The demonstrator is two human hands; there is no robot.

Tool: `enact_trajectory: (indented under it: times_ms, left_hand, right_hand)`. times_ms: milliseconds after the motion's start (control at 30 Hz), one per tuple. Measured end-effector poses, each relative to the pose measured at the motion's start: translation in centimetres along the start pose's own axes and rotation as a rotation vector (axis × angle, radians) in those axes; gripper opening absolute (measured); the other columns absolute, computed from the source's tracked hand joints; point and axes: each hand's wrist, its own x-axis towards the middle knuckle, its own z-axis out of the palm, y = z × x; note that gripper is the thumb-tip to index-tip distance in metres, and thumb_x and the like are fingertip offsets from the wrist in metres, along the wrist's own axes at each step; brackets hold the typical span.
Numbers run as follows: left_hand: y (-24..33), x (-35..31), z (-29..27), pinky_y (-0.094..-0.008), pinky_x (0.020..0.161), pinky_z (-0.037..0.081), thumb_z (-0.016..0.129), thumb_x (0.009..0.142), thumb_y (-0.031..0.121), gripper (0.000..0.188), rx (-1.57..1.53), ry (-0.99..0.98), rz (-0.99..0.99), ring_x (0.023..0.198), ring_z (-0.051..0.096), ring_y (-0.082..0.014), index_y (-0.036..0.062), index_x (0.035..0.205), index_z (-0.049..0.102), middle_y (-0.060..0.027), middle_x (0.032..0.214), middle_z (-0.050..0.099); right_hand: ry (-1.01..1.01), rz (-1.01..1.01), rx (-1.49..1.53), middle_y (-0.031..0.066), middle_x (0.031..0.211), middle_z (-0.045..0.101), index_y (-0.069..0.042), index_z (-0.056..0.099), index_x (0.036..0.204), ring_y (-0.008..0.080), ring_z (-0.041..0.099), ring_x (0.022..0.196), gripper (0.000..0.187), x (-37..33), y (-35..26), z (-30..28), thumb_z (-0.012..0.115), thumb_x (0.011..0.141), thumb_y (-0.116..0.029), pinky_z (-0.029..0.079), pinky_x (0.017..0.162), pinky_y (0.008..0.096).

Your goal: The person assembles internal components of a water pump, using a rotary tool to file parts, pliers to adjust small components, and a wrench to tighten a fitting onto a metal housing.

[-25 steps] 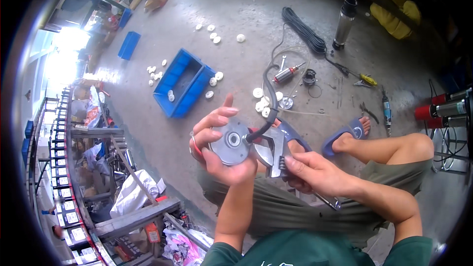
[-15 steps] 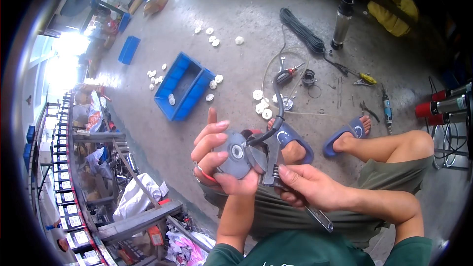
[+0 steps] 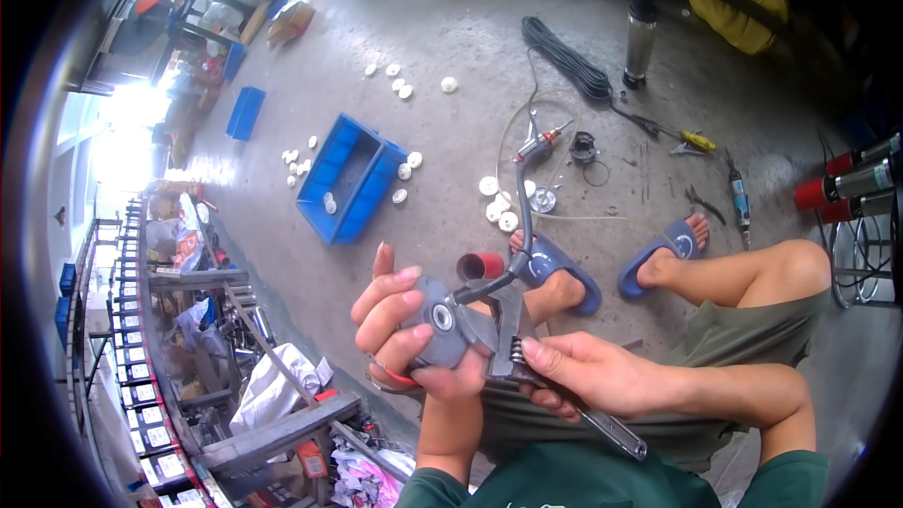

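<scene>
My left hand (image 3: 384, 325) is closed around a grey round part (image 3: 444, 348) with a ringed hole in its face. A thick dark cable (image 3: 525, 212) runs out from beside this part and curves up over the floor. In my right hand (image 3: 593, 372) is an adjustable wrench (image 3: 616, 431), with my thumb by its adjusting screw. The wrench's jaws are at the right side of the grey part; their exact contact is hidden. Just beyond the hands shows the open end of a red tube (image 3: 480, 266).
A blue bin (image 3: 353, 174) stands on the floor with white round pieces (image 3: 496, 212) scattered around. Right of them lie a coiled cable (image 3: 569, 61), pliers (image 3: 704, 205) and a screwdriver-like tool (image 3: 738, 193). A metal cylinder (image 3: 640, 38) stands farther back. Cluttered shelving (image 3: 273, 433) lines the left.
My hands and the grey part have shifted slightly left and down in the picture. The wrench handle has tipped a little lower, and more of the red tube shows. The view has turned slightly.
</scene>
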Motion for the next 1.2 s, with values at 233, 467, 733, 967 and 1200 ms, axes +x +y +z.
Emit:
enact_trajectory:
  times_ms: [233, 467, 733, 967, 1200]
  left_hand:
    - [0.2, -0.2, 0.4, -0.0652, 0.101, 0.046, 0.036, 0.100, 0.042, 0.033, -0.081, 0.040, -0.106, 0.096, 0.056, -0.0310, 0.0110, 0.097, 0.047, -0.0108, 0.099, 0.051]
    - [-0.2, -0.3, 1.1, -0.0662, 0.099, 0.047, 0.036, 0.099, 0.040, 0.033, -0.102, 0.104, -0.080, 0.092, 0.057, -0.0317, 0.0096, 0.095, 0.048, -0.0119, 0.097, 0.052]
    - [0.2, 0.0, 0.4, -0.0657, 0.098, 0.048, 0.036, 0.098, 0.040, 0.032, -0.097, 0.084, -0.108, 0.092, 0.056, -0.0310, 0.0101, 0.094, 0.046, -0.0113, 0.098, 0.051]
    - [0.3, -0.3, 0.5, -0.0652, 0.096, 0.049, 0.038, 0.097, 0.037, 0.029, -0.185, 0.035, -0.191, 0.091, 0.056, -0.0306, 0.0099, 0.094, 0.046, -0.0123, 0.099, 0.052]
    - [-0.4, 2.7, -0.7, -0.0619, 0.096, 0.048, 0.042, 0.090, 0.028, 0.027, -0.833, -0.031, -1.317, 0.082, 0.061, -0.0340, 0.0034, 0.088, 0.051, -0.0156, 0.085, 0.055]
  right_hand:
    - [0.053, -0.021, -0.164, -0.0029, 0.077, 0.050, -0.005, 0.056, 0.099, 0.0055, 0.044, 0.065, 0.044, -0.1, -0.6, -0.7, 0.039, 0.110, -0.044, 0.040, 0.059, 0.0206]
    - [0.035, -0.128, -0.075, -0.0044, 0.074, 0.049, -0.004, 0.057, 0.100, 0.0040, 0.043, 0.062, 0.042, 0.2, 1.1, -1.1, 0.039, 0.110, -0.040, 0.038, 0.056, 0.0208]
    - [0.020, -0.024, -0.010, -0.0030, 0.073, 0.049, -0.002, 0.059, 0.100, 0.0042, 0.042, 0.061, 0.044, 0.2, 0.6, -0.6, 0.041, 0.110, -0.041, 0.037, 0.055, 0.0196]
    - [0.173, -0.005, 0.014, -0.0028, 0.066, 0.050, -0.001, 0.061, 0.090, 0.0047, 0.041, 0.054, 0.052, 0.3, 0.6, 0.0, 0.047, 0.106, -0.048, 0.034, 0.050, 0.0205]
    - [0.319, -0.534, -0.618, 0.0012, 0.068, 0.061, 0.000, 0.070, 0.093, 0.0088, 0.053, 0.059, 0.036, 1.4, -0.2, -2.2, 0.063, 0.101, -0.035, 0.043, 0.054, 0.0287]
